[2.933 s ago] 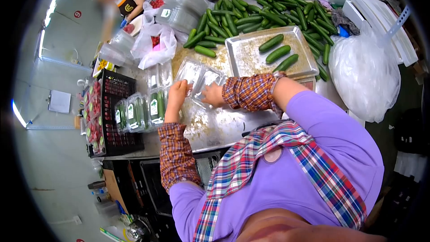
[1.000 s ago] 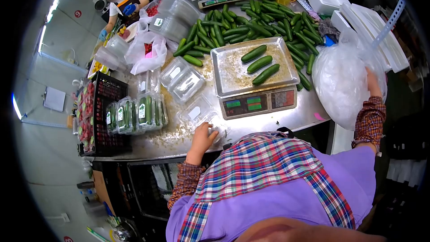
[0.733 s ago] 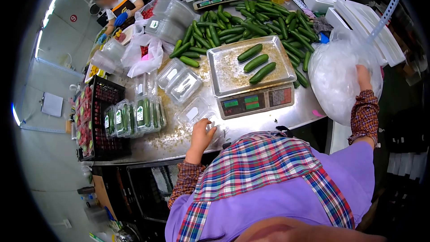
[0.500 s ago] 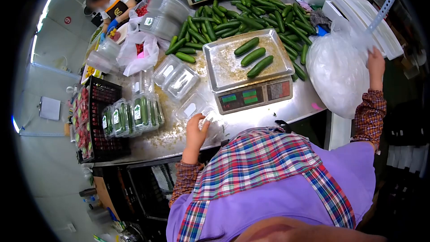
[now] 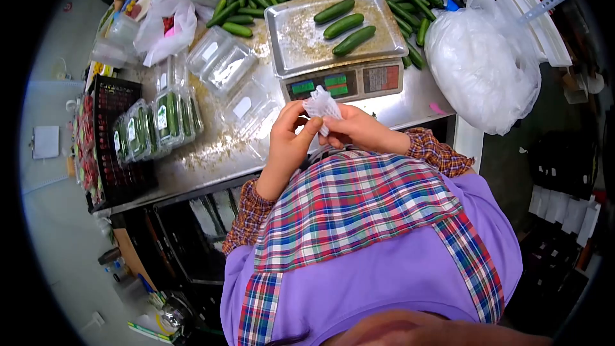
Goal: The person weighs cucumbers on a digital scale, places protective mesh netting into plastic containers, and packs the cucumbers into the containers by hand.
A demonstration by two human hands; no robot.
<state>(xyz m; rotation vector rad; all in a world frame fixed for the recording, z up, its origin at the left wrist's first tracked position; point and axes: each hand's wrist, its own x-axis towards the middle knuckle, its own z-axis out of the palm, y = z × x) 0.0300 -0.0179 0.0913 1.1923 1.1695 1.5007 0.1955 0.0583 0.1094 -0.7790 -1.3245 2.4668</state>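
Two hands, left hand (image 5: 289,136) and right hand (image 5: 360,129), pinch one white foam-mesh sleeve (image 5: 321,104) between their fingertips, long axis pointing roughly away from the plaid apron (image 5: 359,211), three cucumbers (image 5: 344,26) beyond on the metal tray (image 5: 295,32), clear clamshell (image 5: 242,107) nearer the left hand.

Your left hand (image 5: 287,141) and right hand (image 5: 362,129) are pinching white netting (image 5: 318,104), while three cucumbers (image 5: 344,25) are resting on a metal tray (image 5: 293,35) at twelve o'clock from it.
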